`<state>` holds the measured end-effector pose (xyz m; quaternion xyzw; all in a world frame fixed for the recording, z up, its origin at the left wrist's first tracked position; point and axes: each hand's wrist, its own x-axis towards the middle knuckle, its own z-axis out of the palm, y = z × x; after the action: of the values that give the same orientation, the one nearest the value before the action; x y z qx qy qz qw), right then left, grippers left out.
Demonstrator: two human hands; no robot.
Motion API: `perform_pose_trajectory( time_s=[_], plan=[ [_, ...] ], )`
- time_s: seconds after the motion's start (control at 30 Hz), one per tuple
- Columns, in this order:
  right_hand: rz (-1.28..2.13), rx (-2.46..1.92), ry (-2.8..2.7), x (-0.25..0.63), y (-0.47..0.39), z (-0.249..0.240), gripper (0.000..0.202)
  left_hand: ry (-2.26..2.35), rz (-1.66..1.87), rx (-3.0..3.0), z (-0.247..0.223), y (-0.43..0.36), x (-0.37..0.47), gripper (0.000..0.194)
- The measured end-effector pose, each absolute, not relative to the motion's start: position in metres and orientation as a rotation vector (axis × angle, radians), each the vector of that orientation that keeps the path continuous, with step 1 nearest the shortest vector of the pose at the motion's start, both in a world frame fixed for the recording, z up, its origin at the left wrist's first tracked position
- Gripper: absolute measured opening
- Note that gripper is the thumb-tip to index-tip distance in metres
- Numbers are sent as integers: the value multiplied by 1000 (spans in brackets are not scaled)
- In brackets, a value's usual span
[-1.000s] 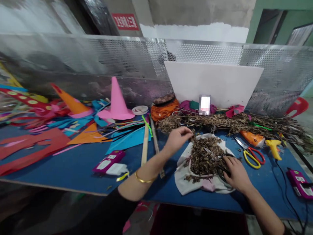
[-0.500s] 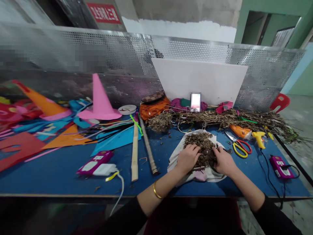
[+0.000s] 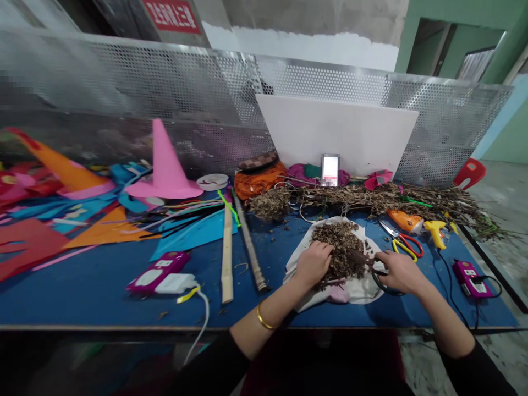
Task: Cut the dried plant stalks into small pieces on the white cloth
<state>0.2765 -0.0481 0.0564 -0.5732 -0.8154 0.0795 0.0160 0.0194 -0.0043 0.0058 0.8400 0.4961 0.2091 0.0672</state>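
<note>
A heap of brown, crumbled dried plant pieces [image 3: 336,242] lies on a white cloth [image 3: 295,257] with a pinkish patch. My left hand [image 3: 314,263] is closed at the heap's left side, its fingertips among the dried pieces; exactly what they grip is partly hidden. Dark-handled scissors [image 3: 379,278] are in my right hand [image 3: 402,270], with fingers around the loops. Their dark blades point left over the heap, near my left fingertips.
Red-and-yellow-handled scissors [image 3: 403,246], a yellow glue gun [image 3: 435,233] and a purple power strip [image 3: 471,279] lie to the right. Dried stalks [image 3: 371,199] stretch behind the cloth. Leftward are two sticks [image 3: 227,253], another power strip [image 3: 159,272] and a pink cone hat [image 3: 165,165].
My right hand has drawn back to the right and turned, bringing the dark scissors into clearer view. My left hand stays on the heap, shifted slightly left. The view has moved a little.
</note>
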Motion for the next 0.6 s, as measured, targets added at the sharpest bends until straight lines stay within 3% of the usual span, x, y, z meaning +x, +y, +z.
perform_pose_trajectory(
  time_s=[0.23, 0.4, 0.6],
  plan=[
    [629, -1656, -2240, 295, -55, 44, 35, 1562, 843, 2344, 3, 1, 16, 23],
    [708, -1589, -2106, 274, -48, 41, 47, 1412, 1065, 1667, 3, 0, 19, 24],
    [685, -1577, -2237, 258, -45, 42, 50, 1228, 1045, 1250, 5, -6, 27, 25]
  ],
)
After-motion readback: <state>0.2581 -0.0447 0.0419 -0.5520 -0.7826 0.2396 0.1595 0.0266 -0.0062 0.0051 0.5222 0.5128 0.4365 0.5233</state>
